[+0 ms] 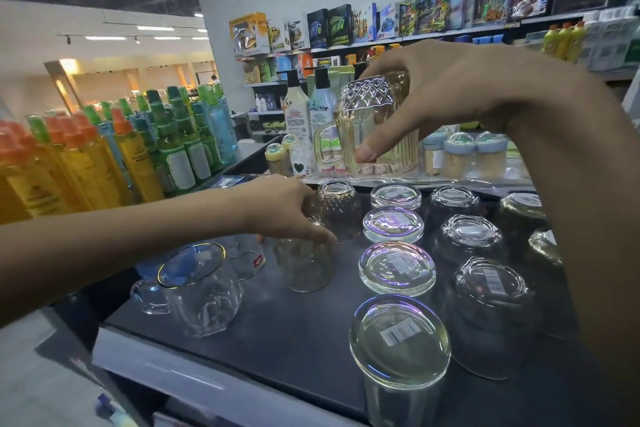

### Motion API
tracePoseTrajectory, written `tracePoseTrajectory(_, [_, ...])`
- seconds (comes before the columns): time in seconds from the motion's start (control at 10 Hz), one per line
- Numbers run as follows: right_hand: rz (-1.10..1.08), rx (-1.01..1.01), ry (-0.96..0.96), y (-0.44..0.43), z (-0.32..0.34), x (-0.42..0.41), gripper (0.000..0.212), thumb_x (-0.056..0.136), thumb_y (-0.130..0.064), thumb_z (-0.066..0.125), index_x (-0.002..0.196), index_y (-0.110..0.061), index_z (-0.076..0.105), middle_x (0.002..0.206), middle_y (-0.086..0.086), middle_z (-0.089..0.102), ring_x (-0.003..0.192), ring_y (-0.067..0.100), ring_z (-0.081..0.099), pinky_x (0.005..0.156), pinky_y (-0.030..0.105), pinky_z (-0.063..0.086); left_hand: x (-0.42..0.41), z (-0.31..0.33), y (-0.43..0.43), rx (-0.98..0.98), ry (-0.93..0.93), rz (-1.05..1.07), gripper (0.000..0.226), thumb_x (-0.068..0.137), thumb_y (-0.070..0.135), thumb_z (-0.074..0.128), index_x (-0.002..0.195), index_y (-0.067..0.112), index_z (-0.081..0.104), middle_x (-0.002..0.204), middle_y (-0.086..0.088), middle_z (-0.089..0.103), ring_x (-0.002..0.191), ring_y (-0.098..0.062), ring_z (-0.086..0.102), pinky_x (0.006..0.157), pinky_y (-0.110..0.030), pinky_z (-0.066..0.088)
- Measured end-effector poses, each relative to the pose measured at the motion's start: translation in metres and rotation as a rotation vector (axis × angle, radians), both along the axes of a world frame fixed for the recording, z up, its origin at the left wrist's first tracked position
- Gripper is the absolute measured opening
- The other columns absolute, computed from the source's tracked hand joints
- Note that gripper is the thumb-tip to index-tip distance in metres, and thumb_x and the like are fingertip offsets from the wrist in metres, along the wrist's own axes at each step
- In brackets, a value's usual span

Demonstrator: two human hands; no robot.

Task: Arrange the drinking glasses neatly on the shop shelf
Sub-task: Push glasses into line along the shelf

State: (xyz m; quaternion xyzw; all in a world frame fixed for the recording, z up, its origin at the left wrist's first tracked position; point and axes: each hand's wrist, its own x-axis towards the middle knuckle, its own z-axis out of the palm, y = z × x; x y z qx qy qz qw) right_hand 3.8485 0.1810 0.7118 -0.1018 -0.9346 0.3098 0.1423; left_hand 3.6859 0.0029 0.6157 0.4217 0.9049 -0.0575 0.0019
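Note:
My right hand grips an upside-down amber cut-glass mug with a handle and holds it in the air above the dark shelf top. My left hand grips the base of a similar amber glass that stands upside down on the shelf. Behind it is another amber glass. To the right, iridescent glasses and clear glasses stand upside down in rows. A clear mug with a gold rim lies at the left.
Spray bottles with orange and green caps fill the shelf to the left. Two pump bottles and small lidded jars stand behind the glasses. Boxed goods line the wall shelves. The shelf's front edge drops to the floor.

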Motion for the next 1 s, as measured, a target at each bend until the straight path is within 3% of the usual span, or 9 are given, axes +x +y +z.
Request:
tracePoseTrajectory(0.1, [0.022, 0.002, -0.01, -0.003, 0.0, -0.001, 0.119, 0.053, -0.048, 0.095, 0.154, -0.017, 0.04, 0.141, 0.0, 0.051, 0.096, 0.013, 0.062, 0.071, 0.031, 0.061, -0.002, -0.013, 0.0, -0.014, 0.231, 0.083, 0.084, 0.071, 0.099, 0.04, 0.085, 0.022, 0.07, 0.083, 0.002, 0.07, 0.075, -0.018, 0.065, 0.058, -0.028, 0.045])
tracePoseTrajectory(0.2, [0.04, 0.033, -0.01, -0.002, -0.005, -0.006, 0.12, 0.053, -0.048, 0.096, 0.154, -0.017, 0.04, 0.143, 0.0, 0.051, 0.099, 0.016, 0.062, 0.071, 0.031, 0.061, -0.009, 0.007, -0.006, 0.023, 0.012, 0.045, 0.073, 0.072, 0.092, 0.054, 0.101, 0.028, 0.072, 0.096, 0.009, 0.072, 0.086, -0.013, 0.067, 0.076, -0.033, 0.055])
tracePoseTrajectory(0.3, [0.025, 0.044, -0.026, -0.003, -0.006, -0.008, 0.12, 0.053, -0.048, 0.096, 0.154, -0.017, 0.04, 0.144, 0.0, 0.05, 0.102, 0.02, 0.063, 0.072, 0.031, 0.061, -0.011, 0.028, -0.016, -0.046, -0.332, -0.14, 0.062, 0.077, 0.046, 0.087, 0.133, 0.043, 0.06, 0.123, 0.012, 0.064, 0.107, -0.009, 0.064, 0.096, -0.033, 0.054])
tracePoseTrajectory(0.4, [0.033, 0.056, -0.047, -0.003, -0.009, -0.011, 0.12, 0.053, -0.048, 0.096, 0.155, -0.018, 0.039, 0.145, 0.0, 0.05, 0.104, 0.022, 0.063, 0.072, 0.032, 0.061, -0.018, 0.014, -0.018, -0.024, -0.263, -0.221, 0.07, 0.074, 0.028, 0.091, 0.134, 0.045, 0.059, 0.123, 0.011, 0.063, 0.108, -0.014, 0.064, 0.095, -0.035, 0.055])
tracePoseTrajectory(0.6, [0.038, 0.136, -0.034, -0.002, -0.007, -0.018, 0.102, 0.06, -0.045, 0.097, 0.147, -0.019, 0.05, 0.137, -0.002, 0.057, 0.1, 0.021, 0.065, 0.068, 0.028, 0.058, -0.021, -0.009, -0.011, 0.198, -0.159, -0.241, 0.057, 0.076, 0.034, 0.089, 0.128, 0.037, 0.067, 0.111, 0.011, 0.068, 0.097, -0.01, 0.062, 0.09, -0.032, 0.053])
tracePoseTrajectory(0.7, [0.038, 0.109, -0.054, -0.002, -0.009, -0.02, 0.119, 0.054, -0.047, 0.097, 0.154, -0.019, 0.04, 0.145, -0.002, 0.05, 0.107, 0.024, 0.063, 0.073, 0.032, 0.061, -0.019, -0.02, -0.012, 0.305, -0.136, -0.188, 0.06, 0.073, 0.047, 0.089, 0.127, 0.033, 0.067, 0.114, 0.011, 0.069, 0.099, -0.013, 0.064, 0.092, -0.038, 0.055])
tracePoseTrajectory(0.8, [0.038, 0.131, -0.051, -0.002, -0.009, -0.022, 0.11, 0.056, -0.046, 0.097, 0.15, -0.02, 0.046, 0.14, -0.003, 0.054, 0.102, 0.022, 0.065, 0.073, 0.032, 0.061, -0.014, -0.029, -0.012, 0.408, -0.148, -0.162, 0.065, 0.07, 0.056, 0.088, 0.126, 0.03, 0.067, 0.109, 0.008, 0.067, 0.096, -0.012, 0.065, 0.089, -0.041, 0.056])
tracePoseTrajectory(0.9, [0.02, 0.232, -0.001, 0.002, -0.006, -0.026, 0.055, 0.069, -0.038, 0.092, 0.117, -0.025, 0.07, 0.108, 0.001, 0.075, 0.075, 0.013, 0.069, 0.061, 0.026, 0.057, -0.011, -0.03, -0.015, 0.43, -0.159, -0.119, 0.079, 0.065, 0.058, 0.09, 0.132, 0.027, 0.062, 0.113, 0.007, 0.063, 0.1, -0.012, 0.063, 0.087, -0.034, 0.054])
tracePoseTrajectory(1.0, [0.005, 0.247, -0.003, 0.006, -0.005, -0.027, 0.042, 0.066, -0.04, 0.092, 0.102, -0.028, 0.072, 0.091, 0.004, 0.075, 0.069, 0.012, 0.069, 0.059, 0.027, 0.057, -0.011, -0.032, -0.016, 0.366, -0.153, -0.091, 0.083, 0.065, 0.055, 0.092, 0.135, 0.027, 0.058, 0.116, 0.006, 0.064, 0.1, -0.012, 0.063, 0.083, -0.029, 0.051])
